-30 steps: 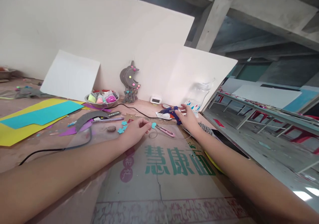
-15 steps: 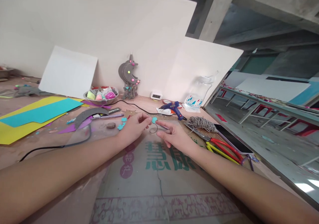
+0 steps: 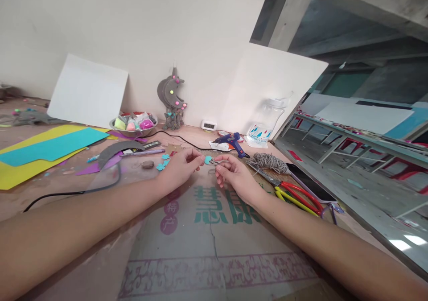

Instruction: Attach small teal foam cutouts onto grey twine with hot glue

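Note:
My left hand is closed in a pinch on a small teal paper cutout, held just above the printed cardboard mat. My right hand is curled close beside it, gripping small snips whose thin tip reaches the cutout. More teal flower cutouts lie left of my left hand. A small wire ring rests on the mat under the hands.
A blue glue gun, a grey twine bundle, red and yellow scissors and a phone lie to the right. A clay bowl, a moon decoration, teal and yellow sheets and a black cable lie left.
My right hand left the glue gun, came back to the mat, picked up the small snips and brought them up to the teal cutout. My left hand kept its pinch.

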A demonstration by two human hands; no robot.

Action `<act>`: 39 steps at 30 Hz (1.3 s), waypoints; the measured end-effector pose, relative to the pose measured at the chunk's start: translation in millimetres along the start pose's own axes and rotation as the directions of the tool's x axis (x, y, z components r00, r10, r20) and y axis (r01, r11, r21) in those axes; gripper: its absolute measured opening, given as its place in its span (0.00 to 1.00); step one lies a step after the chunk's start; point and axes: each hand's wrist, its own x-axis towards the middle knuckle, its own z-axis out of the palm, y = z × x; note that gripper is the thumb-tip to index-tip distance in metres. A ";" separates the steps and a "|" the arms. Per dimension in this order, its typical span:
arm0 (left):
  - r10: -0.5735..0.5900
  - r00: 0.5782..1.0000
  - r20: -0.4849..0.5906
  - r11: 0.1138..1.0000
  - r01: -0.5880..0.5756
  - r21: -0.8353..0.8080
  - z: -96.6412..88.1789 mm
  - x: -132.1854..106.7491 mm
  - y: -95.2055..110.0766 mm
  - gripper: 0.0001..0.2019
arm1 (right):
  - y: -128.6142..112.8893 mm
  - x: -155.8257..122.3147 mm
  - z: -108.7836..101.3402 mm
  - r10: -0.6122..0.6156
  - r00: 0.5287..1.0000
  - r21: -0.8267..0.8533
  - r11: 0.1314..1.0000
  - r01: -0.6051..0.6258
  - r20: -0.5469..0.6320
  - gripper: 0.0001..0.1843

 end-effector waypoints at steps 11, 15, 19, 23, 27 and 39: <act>-0.026 1.000 -0.004 1.000 0.026 0.002 1.1 -1.3 2.0 0.14 | -9.4 6.1 -8.6 -0.086 0.989 -0.176 0.982 0.065 -0.119 0.22; -0.041 0.999 0.008 0.999 0.041 -0.003 0.8 -0.9 0.2 0.14 | -8.0 17.9 -33.1 -0.246 0.905 -0.165 0.966 0.199 -0.347 0.20; -0.047 0.999 0.017 0.999 0.047 -0.005 0.2 -0.8 -2.0 0.14 | 0.0 22.6 -54.8 -0.272 0.885 -0.233 0.953 0.194 -0.378 0.19; -0.053 0.999 0.014 0.999 0.053 0.007 -0.2 -0.7 -4.0 0.14 | -3.0 18.8 -55.7 -0.257 0.916 -0.311 0.937 0.159 -0.307 0.26; -0.047 0.999 0.022 0.999 0.047 0.001 -0.3 -0.4 -5.3 0.14 | -11.9 13.4 -43.0 -0.223 0.949 -0.326 0.934 0.144 -0.221 0.20; -0.014 0.998 0.054 1.000 0.013 0.020 2.3 -1.2 0.5 0.14 | -4.8 -2.3 -3.3 -0.117 0.992 -0.400 0.913 0.085 -0.056 0.15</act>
